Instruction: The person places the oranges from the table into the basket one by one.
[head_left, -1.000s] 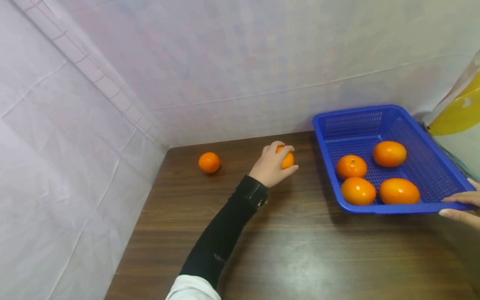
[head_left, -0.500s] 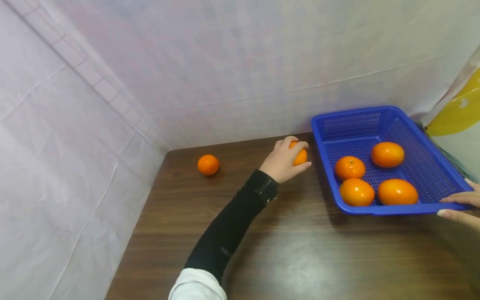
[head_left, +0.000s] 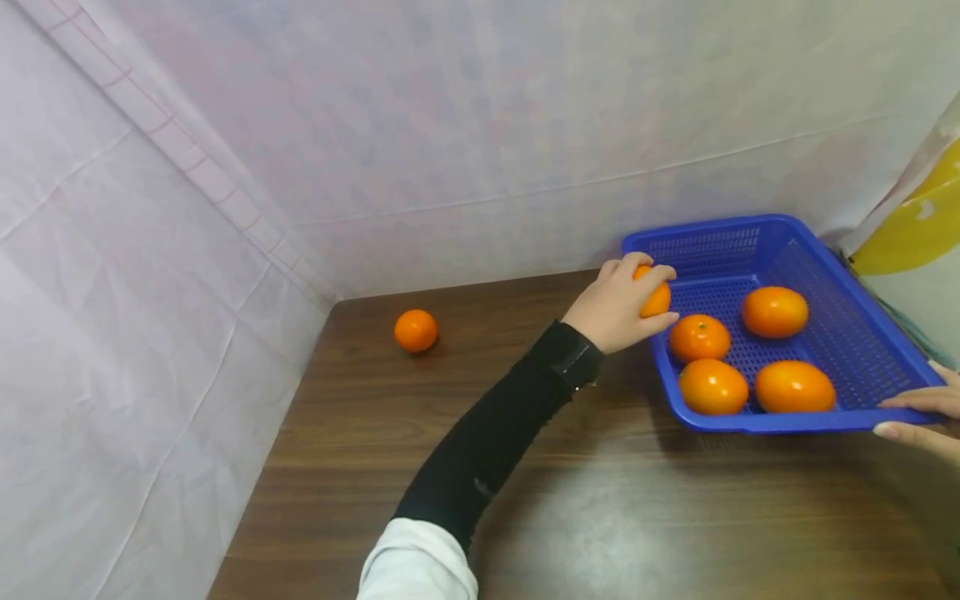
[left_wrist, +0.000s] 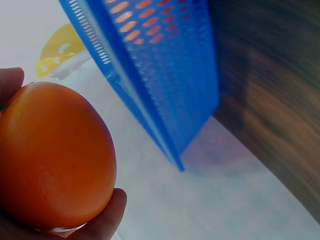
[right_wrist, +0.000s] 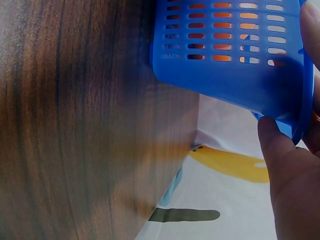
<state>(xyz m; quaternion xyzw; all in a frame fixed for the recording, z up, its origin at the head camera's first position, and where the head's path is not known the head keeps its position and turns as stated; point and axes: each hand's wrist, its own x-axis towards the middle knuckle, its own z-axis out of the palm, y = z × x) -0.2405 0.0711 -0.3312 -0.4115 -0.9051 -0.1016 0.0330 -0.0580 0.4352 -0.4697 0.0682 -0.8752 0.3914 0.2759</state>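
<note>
In the head view my left hand (head_left: 618,304) grips an orange (head_left: 655,293), its fingers and thumb around the fruit, over the left rim of the blue plastic basket (head_left: 825,419). The left wrist view shows that orange (left_wrist: 57,155) large and close, apart from the basket wall (left_wrist: 170,75). At the basket's near right corner my right hand (head_left: 930,414) pinches the rim, thumb outside and fingers over the edge. Several oranges lie inside, such as one orange (head_left: 776,312) toward the back. Another orange (head_left: 416,331) sits alone on the table's left part.
The brown wood-grain table (head_left: 360,467) is bordered by a pale cloth (head_left: 450,125) at the back and left. A yellow-patterned cloth (head_left: 911,225) hangs behind the basket's right side.
My left hand has carried the orange rightward and up, from over the table to the basket's left rim. The right hand and basket stay in place.
</note>
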